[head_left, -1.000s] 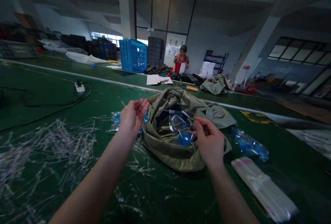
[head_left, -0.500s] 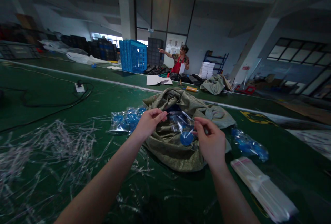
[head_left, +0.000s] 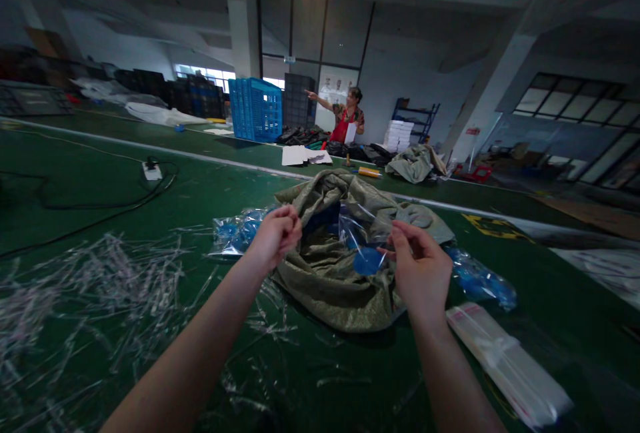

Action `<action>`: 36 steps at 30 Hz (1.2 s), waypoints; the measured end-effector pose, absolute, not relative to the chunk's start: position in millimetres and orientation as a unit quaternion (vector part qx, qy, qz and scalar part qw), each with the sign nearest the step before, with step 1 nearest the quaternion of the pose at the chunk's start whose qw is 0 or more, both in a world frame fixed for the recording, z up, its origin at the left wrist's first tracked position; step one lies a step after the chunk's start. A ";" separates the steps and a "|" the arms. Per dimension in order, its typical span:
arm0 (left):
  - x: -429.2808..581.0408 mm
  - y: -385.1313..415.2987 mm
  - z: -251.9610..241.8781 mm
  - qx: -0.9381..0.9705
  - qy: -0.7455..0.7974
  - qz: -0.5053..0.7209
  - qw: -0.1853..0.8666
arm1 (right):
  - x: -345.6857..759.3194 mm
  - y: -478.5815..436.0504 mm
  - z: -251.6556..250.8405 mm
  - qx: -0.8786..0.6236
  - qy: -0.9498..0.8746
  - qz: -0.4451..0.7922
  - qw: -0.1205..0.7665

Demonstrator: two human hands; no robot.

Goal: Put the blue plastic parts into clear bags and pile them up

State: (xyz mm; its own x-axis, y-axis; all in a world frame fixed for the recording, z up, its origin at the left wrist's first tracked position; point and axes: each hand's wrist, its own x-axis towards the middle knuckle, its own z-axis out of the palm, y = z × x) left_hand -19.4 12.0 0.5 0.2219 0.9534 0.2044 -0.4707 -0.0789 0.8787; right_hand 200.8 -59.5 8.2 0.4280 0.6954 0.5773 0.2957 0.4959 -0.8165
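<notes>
My right hand pinches the edge of a clear plastic bag between thumb and forefinger, above an open olive woven sack. A round blue disc shows inside the bag. My left hand is curled shut over the sack's near rim, and I cannot see anything between its fingers. A bundle of bagged blue items lies just left of that hand. Another bagged blue bundle lies to the right of the sack, beyond my right hand. Nearby, a flat stack of clear bags rests on the table.
Tangled clear plastic strips cover the green table at left. A power strip with black cable lies beyond them. Across the far bench, a co-worker points left near a blue crate.
My left hand has moved right and closed its fingers. The bag has risen slightly with my right hand. The co-worker's arm has lifted to point left.
</notes>
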 end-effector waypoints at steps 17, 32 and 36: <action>28.7 20.9 -50.2 0.527 0.333 0.479 0.618 | 215.5 0.5 -41.8 -0.452 -0.435 0.430 0.649; 1.3 13.9 -118.6 0.503 0.446 0.419 0.611 | 209.2 5.6 -124.8 -0.478 -0.484 0.538 0.498; -6.7 11.7 -129.2 0.564 0.482 0.389 0.546 | 205.8 5.5 -134.9 -0.479 -0.500 0.522 0.497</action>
State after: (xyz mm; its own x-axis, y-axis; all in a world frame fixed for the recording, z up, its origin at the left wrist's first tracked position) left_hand -6.7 11.7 -129.2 0.2331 0.9685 -0.0874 0.1180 0.0611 0.9911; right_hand 205.8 5.5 -134.9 -0.0462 0.9989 -0.0033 -0.0402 -0.0052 -0.9992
